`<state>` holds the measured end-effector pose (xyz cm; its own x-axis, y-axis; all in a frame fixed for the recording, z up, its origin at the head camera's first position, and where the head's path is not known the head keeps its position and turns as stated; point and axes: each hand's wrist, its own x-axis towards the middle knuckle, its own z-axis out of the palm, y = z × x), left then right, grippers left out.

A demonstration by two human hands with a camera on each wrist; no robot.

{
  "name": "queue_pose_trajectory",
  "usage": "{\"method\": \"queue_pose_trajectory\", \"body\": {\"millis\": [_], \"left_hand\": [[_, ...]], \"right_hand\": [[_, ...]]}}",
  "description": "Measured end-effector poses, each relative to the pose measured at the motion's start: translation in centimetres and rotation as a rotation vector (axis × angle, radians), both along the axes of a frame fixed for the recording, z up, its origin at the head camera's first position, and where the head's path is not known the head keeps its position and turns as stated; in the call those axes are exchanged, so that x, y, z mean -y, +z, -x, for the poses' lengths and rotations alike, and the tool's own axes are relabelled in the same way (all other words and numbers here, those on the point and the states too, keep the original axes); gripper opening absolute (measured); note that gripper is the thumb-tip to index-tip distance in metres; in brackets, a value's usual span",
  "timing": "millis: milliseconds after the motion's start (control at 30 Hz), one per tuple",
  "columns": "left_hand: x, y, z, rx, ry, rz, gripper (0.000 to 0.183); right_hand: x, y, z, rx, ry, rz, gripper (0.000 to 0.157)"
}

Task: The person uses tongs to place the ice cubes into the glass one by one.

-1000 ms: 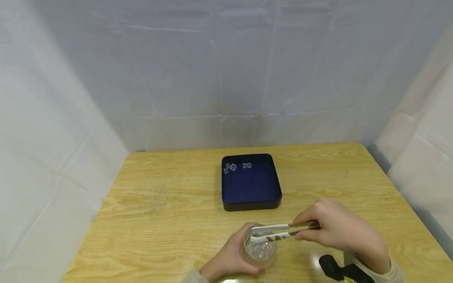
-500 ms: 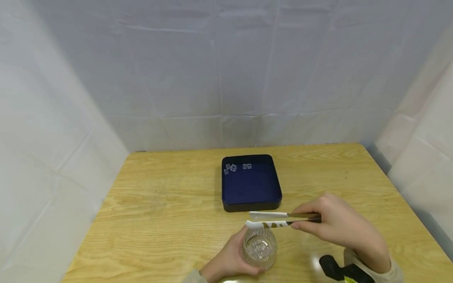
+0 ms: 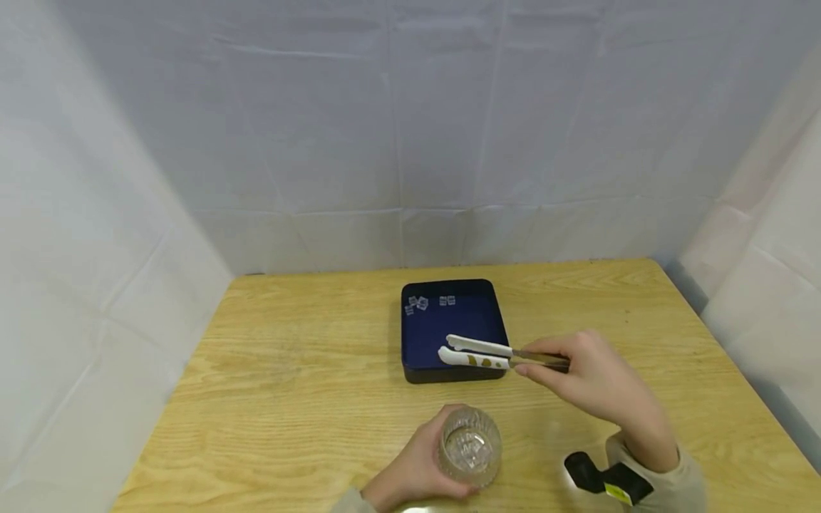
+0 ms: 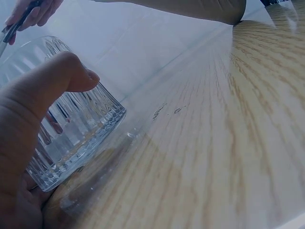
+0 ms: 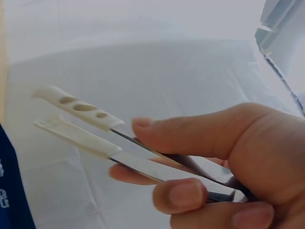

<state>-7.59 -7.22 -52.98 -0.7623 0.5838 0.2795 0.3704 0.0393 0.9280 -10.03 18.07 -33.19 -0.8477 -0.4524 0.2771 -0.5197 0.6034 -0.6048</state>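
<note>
My left hand [image 3: 420,459] grips a ribbed clear glass [image 3: 471,447] from its left side, thumb and fingers curled round the wall. Inside the glass lie clear cube-like pieces [image 3: 470,450]. In my right hand [image 3: 590,377] is a pair of tongs [image 5: 143,164] with white tips and metal arms, pinched between thumb and fingers. The tips stand a little apart with nothing between them, and overlap the near part of a dark blue square tray [image 3: 426,342] in the head view. Several clear cubes [image 3: 418,303] lie in the tray's far left corner, and more cubes [image 3: 447,301] sit beside them.
The wooden table [image 3: 288,370] carries the tray near its middle, with the glass closer to the front edge. White sheeting [image 3: 398,142] hangs behind the table and on both sides. A black wrist strap [image 3: 606,479] sits on the right sleeve.
My right hand has lifted the tongs out of the glass and moved them away from me, over the tray's near edge. My left hand and the glass have stayed put.
</note>
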Motion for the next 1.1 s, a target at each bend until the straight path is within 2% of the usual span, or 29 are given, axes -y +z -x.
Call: {"method": "queue_pose_trajectory", "body": {"millis": [167, 267, 567, 800, 933, 1100], "left_hand": [[-0.1, -0.1, 0.0, 0.012, -0.001, -0.004, 0.092], [-0.2, -0.1, 0.0, 0.014, -0.006, -0.014, 0.091], [-0.3, -0.1, -0.1, 0.030, -0.007, -0.010, 0.092], [-0.3, -0.1, 0.1, 0.019, -0.010, -0.011, 0.091], [-0.3, 0.0, 0.0, 0.031, -0.010, -0.007, 0.091], [-0.3, 0.1, 0.1, 0.029, -0.004, 0.001, 0.092]], "right_hand": [[0.2, -0.7, 1.1, 0.030, -0.098, 0.007, 0.013], [0.4, -1.2, 1.7, 0.003, -0.152, 0.010, 0.015], [0.9, -3.3, 3.8, -0.140, -0.316, 0.008, 0.020], [1.2, -5.9, 6.2, -0.255, -0.382, 0.031, 0.014], [1.6, -7.3, 7.3, -0.232, -0.406, 0.042, 0.015], [2.1, -8.4, 8.6, -0.134, -0.442, 0.013, 0.022]]}}
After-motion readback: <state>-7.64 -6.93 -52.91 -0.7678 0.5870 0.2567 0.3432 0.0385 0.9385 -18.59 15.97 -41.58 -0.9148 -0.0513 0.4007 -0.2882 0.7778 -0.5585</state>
